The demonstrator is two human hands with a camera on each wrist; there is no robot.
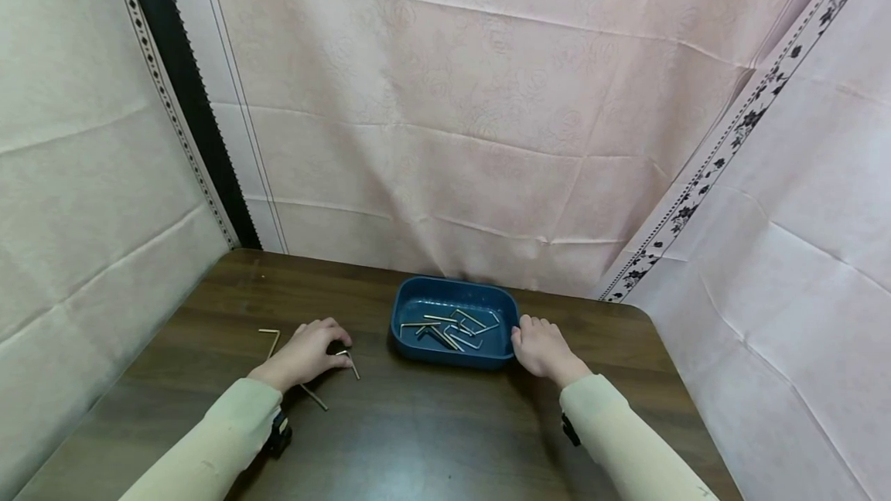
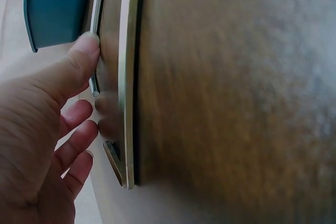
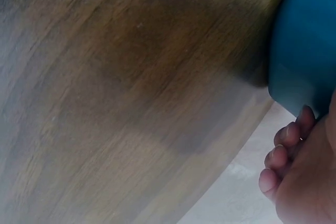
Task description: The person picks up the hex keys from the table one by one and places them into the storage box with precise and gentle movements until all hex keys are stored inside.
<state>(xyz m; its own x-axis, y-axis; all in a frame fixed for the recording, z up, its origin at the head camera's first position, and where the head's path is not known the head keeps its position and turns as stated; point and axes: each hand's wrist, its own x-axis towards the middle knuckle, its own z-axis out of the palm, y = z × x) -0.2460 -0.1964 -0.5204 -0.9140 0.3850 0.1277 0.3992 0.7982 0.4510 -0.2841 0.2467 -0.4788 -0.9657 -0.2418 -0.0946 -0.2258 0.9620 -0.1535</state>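
Note:
My left hand (image 1: 306, 352) is low over the left part of the table, pinching an L-shaped hex key (image 1: 353, 366) between thumb and forefinger. In the left wrist view the thumb covers the middle of this hex key (image 2: 97, 11), while the other fingers curl loosely below. A second hex key (image 2: 127, 77) lies nearer that camera, seen partly under the wrist in the head view. Another hex key (image 1: 274, 342) lies beyond the left hand. My right hand (image 1: 541, 348) holds the right end of a blue tray (image 1: 445, 357), its fingers curled by the wall. Several hex keys (image 1: 445, 339) lie jumbled inside.
The brown wooden table (image 1: 390, 439) ends at a pale curtain (image 1: 452, 138) behind the tray. More pale cloth (image 1: 786, 315) hangs along the right side, and another pale sheet (image 1: 90, 253) hangs at the left.

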